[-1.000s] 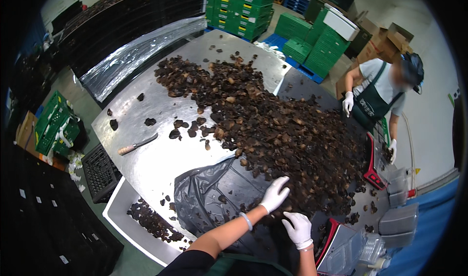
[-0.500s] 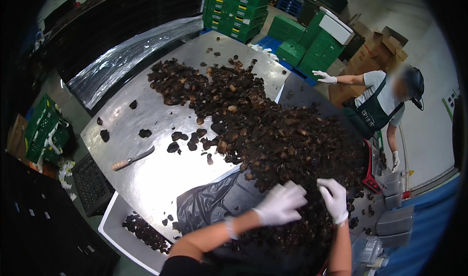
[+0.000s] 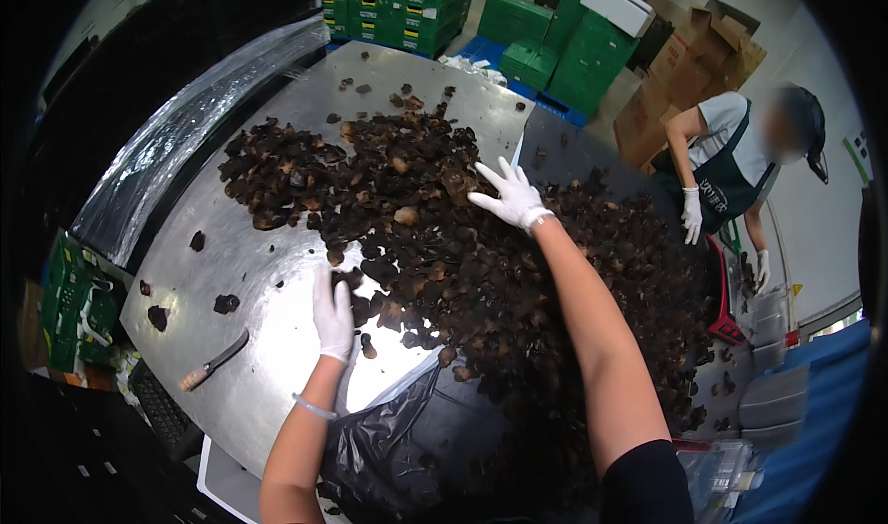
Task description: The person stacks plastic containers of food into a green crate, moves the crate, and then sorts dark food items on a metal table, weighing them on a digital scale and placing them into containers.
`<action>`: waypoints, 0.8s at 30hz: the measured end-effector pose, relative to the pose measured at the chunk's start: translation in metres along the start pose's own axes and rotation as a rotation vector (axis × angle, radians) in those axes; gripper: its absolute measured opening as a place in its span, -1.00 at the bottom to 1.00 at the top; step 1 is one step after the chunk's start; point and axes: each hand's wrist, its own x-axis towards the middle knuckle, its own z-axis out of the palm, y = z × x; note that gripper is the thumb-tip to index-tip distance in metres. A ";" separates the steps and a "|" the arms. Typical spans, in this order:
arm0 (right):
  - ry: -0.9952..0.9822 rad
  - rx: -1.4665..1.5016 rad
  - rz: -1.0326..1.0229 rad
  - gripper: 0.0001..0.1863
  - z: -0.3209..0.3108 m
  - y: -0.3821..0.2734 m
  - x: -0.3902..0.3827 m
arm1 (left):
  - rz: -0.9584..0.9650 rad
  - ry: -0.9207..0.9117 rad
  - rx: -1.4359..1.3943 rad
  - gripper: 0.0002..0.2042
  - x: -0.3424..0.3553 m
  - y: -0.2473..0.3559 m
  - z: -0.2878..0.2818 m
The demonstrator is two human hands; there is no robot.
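Observation:
A wide heap of dark brown, curled wood ear mushrooms [image 3: 425, 200] spreads across the steel table [image 3: 203, 274] and onto black plastic sheeting [image 3: 379, 441]. My right hand [image 3: 511, 198], in a white glove, reaches far over the heap with its fingers spread, the fingertips by the mushrooms near its far part. At the heap's left edge, my gloved left hand [image 3: 333, 316] stands on edge, fingers stretched and thumb apart, beside a few loose mushrooms. Neither hand grips anything that I can see. A knife [image 3: 215, 361] with a wooden handle lies left of my left hand.
Across the table at right, a co-worker in a dark apron [image 3: 726, 186] stands with gloved hands by a red-edged device [image 3: 726, 293]. Green crates [image 3: 407, 6] are stacked beyond the table. Clear plastic containers [image 3: 717, 468] lie at lower right; a grey bin [image 3: 222, 478] sits at lower left.
Both my hands have moved away from the near part of the heap: the left to its left edge, the right forward over its far part. The view has shifted. The co-worker's raised hand has come down.

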 end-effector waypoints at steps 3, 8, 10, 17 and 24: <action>-0.085 -0.066 0.043 -0.11 0.010 -0.008 0.019 | 0.046 -0.116 -0.104 -0.57 0.010 0.033 0.054; -0.280 0.021 -0.114 -0.11 0.016 0.010 0.030 | -0.004 -0.201 -0.341 -0.60 0.008 0.075 0.123; -0.345 0.101 -0.185 -0.14 0.008 0.017 0.023 | -0.072 -0.227 -0.446 -0.58 0.002 0.090 0.141; -0.498 0.186 -0.136 -0.04 -0.019 0.049 -0.021 | -0.416 -0.440 -0.850 -0.53 -0.030 0.138 0.163; -0.494 0.232 -0.123 -0.05 -0.048 0.086 -0.075 | -0.608 -0.561 -0.796 -0.53 -0.077 0.161 0.182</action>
